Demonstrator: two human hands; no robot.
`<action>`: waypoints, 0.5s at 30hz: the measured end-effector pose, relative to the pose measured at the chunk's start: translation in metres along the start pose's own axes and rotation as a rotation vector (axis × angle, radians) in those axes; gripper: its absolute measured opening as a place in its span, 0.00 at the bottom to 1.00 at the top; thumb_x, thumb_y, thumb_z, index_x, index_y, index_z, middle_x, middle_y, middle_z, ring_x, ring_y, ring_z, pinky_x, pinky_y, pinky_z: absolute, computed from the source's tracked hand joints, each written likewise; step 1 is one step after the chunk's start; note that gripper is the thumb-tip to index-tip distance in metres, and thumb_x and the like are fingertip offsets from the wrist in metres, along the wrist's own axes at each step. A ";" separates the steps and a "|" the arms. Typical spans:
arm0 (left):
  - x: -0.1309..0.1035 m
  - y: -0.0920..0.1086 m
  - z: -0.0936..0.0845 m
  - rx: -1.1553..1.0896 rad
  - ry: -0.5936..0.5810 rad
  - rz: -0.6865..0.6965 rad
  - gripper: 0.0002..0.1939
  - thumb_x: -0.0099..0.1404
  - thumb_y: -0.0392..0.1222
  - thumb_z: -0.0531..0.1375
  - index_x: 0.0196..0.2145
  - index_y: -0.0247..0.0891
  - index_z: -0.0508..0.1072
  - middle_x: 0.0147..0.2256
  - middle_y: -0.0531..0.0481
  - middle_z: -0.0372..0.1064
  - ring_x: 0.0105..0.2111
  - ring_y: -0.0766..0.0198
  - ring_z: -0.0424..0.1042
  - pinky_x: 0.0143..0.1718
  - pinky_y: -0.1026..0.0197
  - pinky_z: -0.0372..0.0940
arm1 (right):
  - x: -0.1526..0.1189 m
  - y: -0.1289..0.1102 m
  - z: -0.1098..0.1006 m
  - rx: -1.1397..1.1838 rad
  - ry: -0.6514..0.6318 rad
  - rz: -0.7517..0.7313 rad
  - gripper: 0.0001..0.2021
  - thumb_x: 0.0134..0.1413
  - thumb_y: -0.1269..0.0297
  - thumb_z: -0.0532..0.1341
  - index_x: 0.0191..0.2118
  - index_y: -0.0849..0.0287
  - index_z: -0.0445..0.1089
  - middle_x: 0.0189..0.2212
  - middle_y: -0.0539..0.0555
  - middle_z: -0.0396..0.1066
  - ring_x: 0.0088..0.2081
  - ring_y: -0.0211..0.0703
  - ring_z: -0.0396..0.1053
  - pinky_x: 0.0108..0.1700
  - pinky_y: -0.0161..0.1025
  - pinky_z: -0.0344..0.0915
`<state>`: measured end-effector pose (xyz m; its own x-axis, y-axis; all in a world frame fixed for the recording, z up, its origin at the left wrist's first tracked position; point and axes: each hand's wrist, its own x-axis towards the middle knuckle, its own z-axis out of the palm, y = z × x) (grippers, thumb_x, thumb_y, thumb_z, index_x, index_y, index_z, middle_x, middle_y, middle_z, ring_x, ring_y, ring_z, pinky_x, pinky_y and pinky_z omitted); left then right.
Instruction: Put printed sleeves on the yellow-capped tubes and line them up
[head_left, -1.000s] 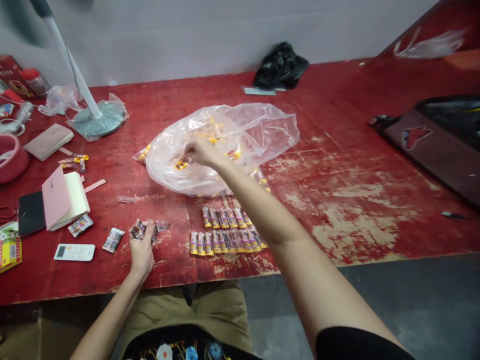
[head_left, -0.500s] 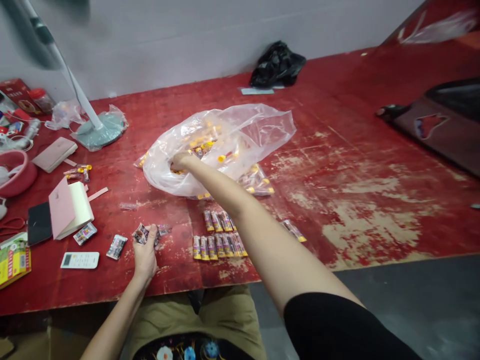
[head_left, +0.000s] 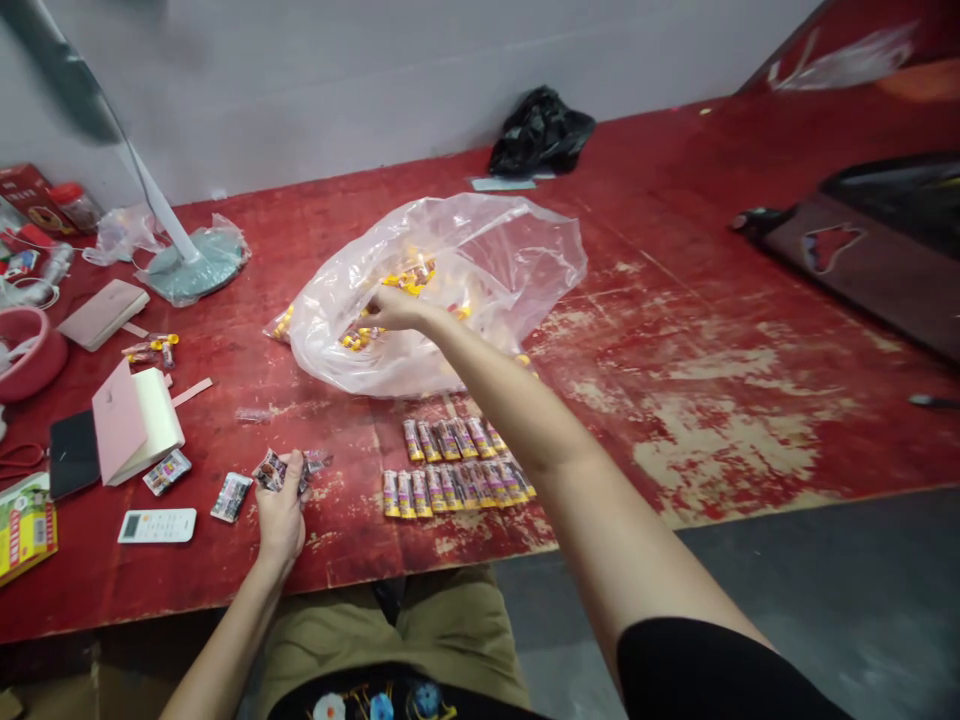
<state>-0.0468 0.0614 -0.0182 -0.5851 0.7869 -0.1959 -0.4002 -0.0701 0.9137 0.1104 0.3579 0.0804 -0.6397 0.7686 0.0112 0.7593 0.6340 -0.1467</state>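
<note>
The right hand (head_left: 395, 306) is reaching into the clear plastic bag (head_left: 480, 260) mid-table, fingers curling onto yellow-capped packets (head_left: 409, 280), though the grip itself is hidden. The left hand (head_left: 281, 510) is pinching small dark wrappers (head_left: 271, 470) near the front edge, just beside two neat rows of packets (head_left: 450, 470).

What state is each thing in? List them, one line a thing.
Bag: open, lying on the table.
Right hand: inside the bag, closed on tubes.
Left hand: on the table, holding packets.
Laid-out tubes: flat, in two rows.
Notebook: half open.
Remote: face up.
Black bag: crumpled.
</note>
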 end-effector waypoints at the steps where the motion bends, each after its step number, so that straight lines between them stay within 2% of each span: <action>1: 0.001 -0.001 0.001 0.004 -0.009 0.001 0.25 0.48 0.55 0.74 0.32 0.34 0.69 0.25 0.55 0.65 0.22 0.73 0.61 0.18 0.71 0.51 | -0.004 0.004 -0.003 0.060 0.074 0.015 0.14 0.57 0.67 0.61 0.47 0.67 0.77 0.42 0.61 0.79 0.44 0.48 0.74 0.45 0.35 0.65; 4: 0.003 -0.002 0.005 -0.005 -0.017 0.001 0.25 0.48 0.55 0.74 0.32 0.34 0.69 0.24 0.55 0.65 0.21 0.73 0.61 0.18 0.70 0.51 | -0.011 0.011 -0.005 0.191 0.207 0.078 0.11 0.54 0.71 0.62 0.40 0.68 0.78 0.38 0.60 0.78 0.39 0.46 0.72 0.42 0.34 0.64; 6: 0.003 -0.002 0.007 -0.019 -0.015 0.003 0.26 0.48 0.55 0.74 0.32 0.34 0.69 0.24 0.56 0.64 0.21 0.73 0.60 0.17 0.70 0.52 | -0.015 0.014 -0.004 0.234 0.198 0.089 0.10 0.53 0.71 0.62 0.39 0.68 0.78 0.34 0.58 0.77 0.36 0.43 0.71 0.40 0.34 0.64; 9: 0.004 0.000 0.009 -0.028 -0.013 0.008 0.26 0.47 0.55 0.74 0.31 0.34 0.69 0.23 0.57 0.63 0.19 0.74 0.59 0.17 0.70 0.51 | -0.022 0.020 -0.001 0.313 0.208 0.068 0.12 0.54 0.69 0.62 0.43 0.67 0.78 0.31 0.56 0.76 0.33 0.41 0.70 0.39 0.35 0.65; 11: 0.006 0.000 0.009 -0.028 -0.010 0.009 0.26 0.46 0.55 0.75 0.31 0.34 0.70 0.23 0.57 0.63 0.19 0.74 0.58 0.17 0.70 0.51 | -0.026 0.022 0.000 0.293 0.274 0.092 0.14 0.53 0.70 0.62 0.45 0.67 0.77 0.35 0.58 0.76 0.36 0.44 0.71 0.42 0.38 0.66; 13: 0.007 0.000 0.009 -0.024 -0.008 0.014 0.26 0.47 0.55 0.74 0.30 0.34 0.70 0.23 0.56 0.63 0.20 0.74 0.59 0.17 0.70 0.51 | -0.025 0.019 0.001 0.145 0.410 0.179 0.18 0.51 0.73 0.62 0.49 0.70 0.74 0.44 0.66 0.75 0.45 0.53 0.70 0.49 0.43 0.66; 15: 0.008 -0.002 0.009 -0.019 -0.008 0.016 0.25 0.47 0.55 0.74 0.30 0.34 0.70 0.24 0.56 0.64 0.20 0.74 0.59 0.17 0.70 0.52 | -0.015 0.008 0.006 -0.009 0.427 0.195 0.22 0.51 0.73 0.62 0.53 0.74 0.71 0.51 0.73 0.71 0.53 0.62 0.67 0.54 0.50 0.63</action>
<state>-0.0438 0.0734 -0.0184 -0.5861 0.7904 -0.1781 -0.4042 -0.0947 0.9097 0.1256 0.3513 0.0734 -0.3800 0.8384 0.3907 0.8626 0.4737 -0.1775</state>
